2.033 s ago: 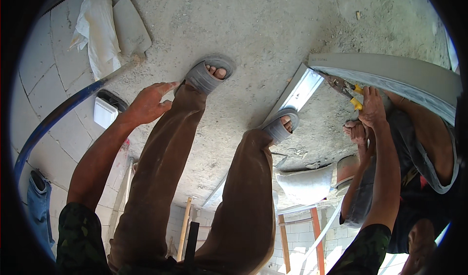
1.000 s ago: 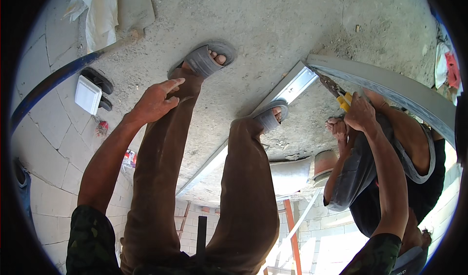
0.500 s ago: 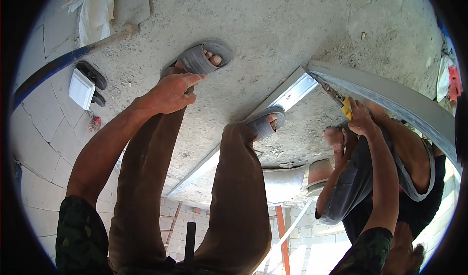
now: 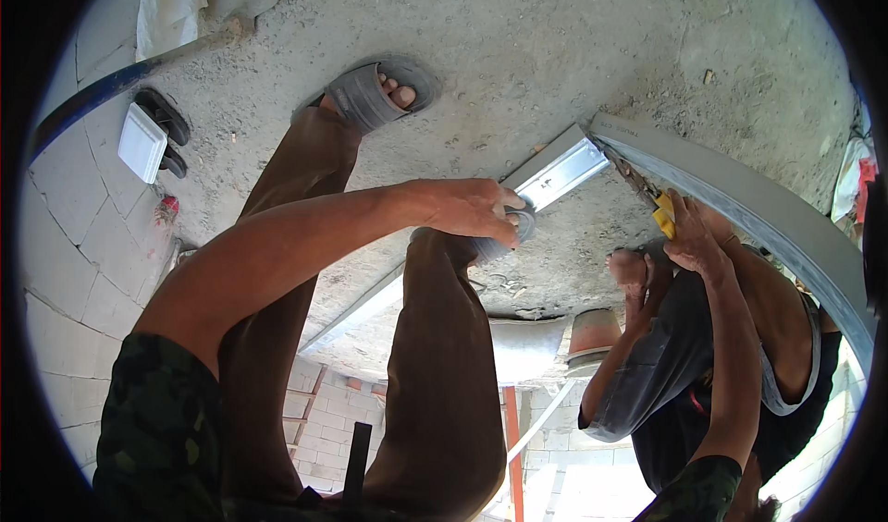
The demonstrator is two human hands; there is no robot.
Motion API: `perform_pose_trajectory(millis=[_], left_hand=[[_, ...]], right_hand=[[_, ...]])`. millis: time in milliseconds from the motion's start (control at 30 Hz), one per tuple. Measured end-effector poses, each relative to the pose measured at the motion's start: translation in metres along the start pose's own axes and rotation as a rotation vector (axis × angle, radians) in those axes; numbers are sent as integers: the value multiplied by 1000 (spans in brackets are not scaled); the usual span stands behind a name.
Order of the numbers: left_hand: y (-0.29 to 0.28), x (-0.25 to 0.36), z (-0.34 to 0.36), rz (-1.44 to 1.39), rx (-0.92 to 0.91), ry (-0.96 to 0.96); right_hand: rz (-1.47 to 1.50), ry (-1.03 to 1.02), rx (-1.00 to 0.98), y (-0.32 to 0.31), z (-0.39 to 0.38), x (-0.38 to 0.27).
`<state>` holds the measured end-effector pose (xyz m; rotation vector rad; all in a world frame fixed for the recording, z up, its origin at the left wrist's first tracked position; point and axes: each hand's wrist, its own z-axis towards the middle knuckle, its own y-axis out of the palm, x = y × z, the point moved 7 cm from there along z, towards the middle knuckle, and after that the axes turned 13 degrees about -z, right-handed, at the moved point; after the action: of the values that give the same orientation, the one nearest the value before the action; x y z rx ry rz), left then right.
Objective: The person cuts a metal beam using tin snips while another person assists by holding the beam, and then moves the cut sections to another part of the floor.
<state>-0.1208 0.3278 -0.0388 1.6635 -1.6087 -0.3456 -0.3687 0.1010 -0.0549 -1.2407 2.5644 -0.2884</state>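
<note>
My left hand (image 4: 476, 209) reaches across over my right sandalled foot and the straight metal channel (image 4: 562, 171) on the floor, its fingers bent and apart, holding nothing that I can see. My right hand (image 4: 692, 237) is shut on yellow-handled snips (image 4: 663, 211), whose dark jaws are at the end of the long curved metal channel (image 4: 740, 166), where it meets the straight piece at an angle. Just below, a co-worker crouches close, with a hand (image 4: 638, 282) near the snips and a leg beside my right forearm.
A blue-black bar (image 4: 92, 106), a white plastic sheet (image 4: 171, 4) and dark sandals with a white tray (image 4: 141, 147) lie on the left. A sack (image 4: 523, 332), bucket (image 4: 592, 337) and red post (image 4: 513, 429) stand toward the lower middle. White and red scraps (image 4: 846, 184) lie far right.
My left hand has swung right from beside my left foot to over my right foot and the straight channel. My right hand stays on the snips, which now appear slightly lower.
</note>
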Motion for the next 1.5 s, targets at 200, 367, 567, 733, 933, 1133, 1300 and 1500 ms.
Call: perform_pose_trajectory(millis=[200, 367, 567, 733, 933, 1133, 1300, 1500], left_hand=[[108, 33, 178, -757, -47, 116], [133, 85, 235, -1525, 72, 475], [131, 98, 256, -2027, 30, 530], [133, 100, 256, -2058, 46, 549], [127, 104, 257, -2005, 41, 578], [125, 104, 257, -2033, 80, 564], [125, 101, 256, -2019, 158, 567], [124, 105, 263, -2024, 238, 575]], right_hand=[[-51, -9, 82, -13, 5, 1], [-21, -97, 45, -13, 8, -11], [52, -147, 74, -11, 15, 3], [34, -158, 140, -10, 15, 7], [-8, -99, 203, -21, 9, 6], [-79, 9, 311, -25, 2, 7], [-19, 4, 275, -35, 4, 9], [-93, 3, 99, -24, 15, 20]])
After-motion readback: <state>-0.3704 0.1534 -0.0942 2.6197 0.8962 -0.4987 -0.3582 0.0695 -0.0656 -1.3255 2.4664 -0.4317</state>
